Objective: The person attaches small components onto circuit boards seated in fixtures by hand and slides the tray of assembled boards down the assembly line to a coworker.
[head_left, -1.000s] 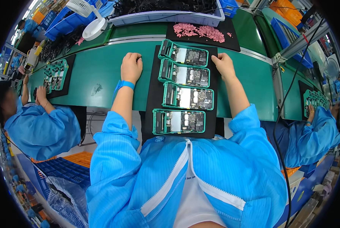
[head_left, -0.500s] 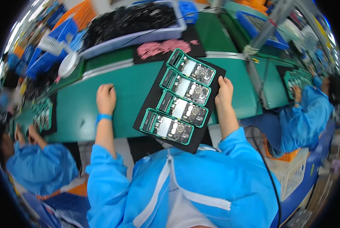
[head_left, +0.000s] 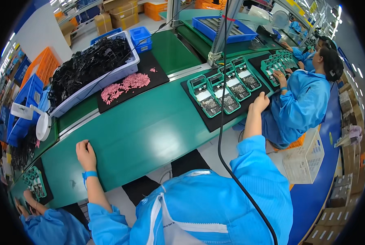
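Note:
A black mat (head_left: pixel 213 123) lies on the green bench to the right. Several phone circuit boards in green frames (head_left: pixel 231 93) sit on it side by side. My right hand (head_left: pixel 259 103) is closed at the mat's near right edge, gripping it. Far to the left, my left hand (head_left: pixel 85 156), with a blue band at the wrist, rests on the bench surface. Its fingers are curled in, and whatever may be between them is too small to make out.
Behind the bench stand a pale bin (head_left: pixel 96 87) of black plastic parts and a dark mat (head_left: pixel 105 104) with small pink pieces (head_left: pixel 125 86). A black cable (head_left: pixel 220 143) hangs before me. Co-workers sit at right and lower left; the right one's frames (head_left: pixel 278 65) adjoin my mat.
The mat with the framed boards has moved from in front of me to the right, my right hand still on it. My view has turned right. My left hand stays on the bench.

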`<action>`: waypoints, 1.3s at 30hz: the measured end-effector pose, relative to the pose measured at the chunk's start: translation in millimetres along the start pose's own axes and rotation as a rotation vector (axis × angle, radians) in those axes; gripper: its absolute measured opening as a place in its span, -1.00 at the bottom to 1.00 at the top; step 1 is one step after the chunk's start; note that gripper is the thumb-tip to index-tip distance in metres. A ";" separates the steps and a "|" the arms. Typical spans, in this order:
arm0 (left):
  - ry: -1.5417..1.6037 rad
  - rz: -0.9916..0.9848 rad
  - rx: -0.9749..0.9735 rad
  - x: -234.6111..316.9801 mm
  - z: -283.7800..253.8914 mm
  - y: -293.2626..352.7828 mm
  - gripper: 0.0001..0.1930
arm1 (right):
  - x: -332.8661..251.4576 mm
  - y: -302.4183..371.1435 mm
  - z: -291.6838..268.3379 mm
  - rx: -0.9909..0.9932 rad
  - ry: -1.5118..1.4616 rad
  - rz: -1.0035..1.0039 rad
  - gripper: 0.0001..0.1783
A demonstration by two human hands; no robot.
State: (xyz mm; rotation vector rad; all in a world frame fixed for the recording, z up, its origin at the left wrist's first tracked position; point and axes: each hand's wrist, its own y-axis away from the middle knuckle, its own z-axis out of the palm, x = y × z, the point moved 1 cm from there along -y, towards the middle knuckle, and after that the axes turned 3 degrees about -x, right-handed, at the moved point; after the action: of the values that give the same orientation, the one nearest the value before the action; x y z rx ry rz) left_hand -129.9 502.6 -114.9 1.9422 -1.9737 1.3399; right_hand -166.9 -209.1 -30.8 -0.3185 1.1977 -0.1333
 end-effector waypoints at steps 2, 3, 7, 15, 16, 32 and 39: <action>0.018 -0.010 -0.005 2.2 0.7 -2.1 -0.92 | 9.9 -12.0 0.7 0.050 0.152 0.024 -0.80; 0.016 0.000 -0.009 5.6 5.2 -3.1 -0.93 | 12.0 -20.8 -6.5 0.061 0.154 0.017 -0.80; -0.064 -0.011 -0.009 0.9 -17.7 0.6 -0.92 | 10.0 15.5 -2.4 -0.115 0.593 -0.111 -0.40; 0.001 -0.023 -0.069 27.0 6.3 -32.3 -0.90 | -38.6 137.4 37.7 -0.558 0.825 -0.829 -0.61; 0.035 0.026 -0.100 44.3 26.0 -44.5 -0.93 | -43.2 153.0 48.3 -0.586 0.800 -0.880 -0.65; -0.212 0.194 -0.118 120.3 172.8 -132.0 -0.95 | 15.0 301.3 228.7 -1.455 0.351 -0.632 -0.93; -0.477 0.205 -0.281 137.0 182.1 -147.1 -0.81 | 32.5 317.9 273.9 -1.520 0.596 -0.832 -0.88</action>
State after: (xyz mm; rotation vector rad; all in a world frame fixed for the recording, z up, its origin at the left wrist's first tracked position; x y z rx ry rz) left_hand 58.1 312.2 -70.6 2.1039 -2.4616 0.6035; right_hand 78.5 130.6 -69.7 -2.2321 1.4815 0.0001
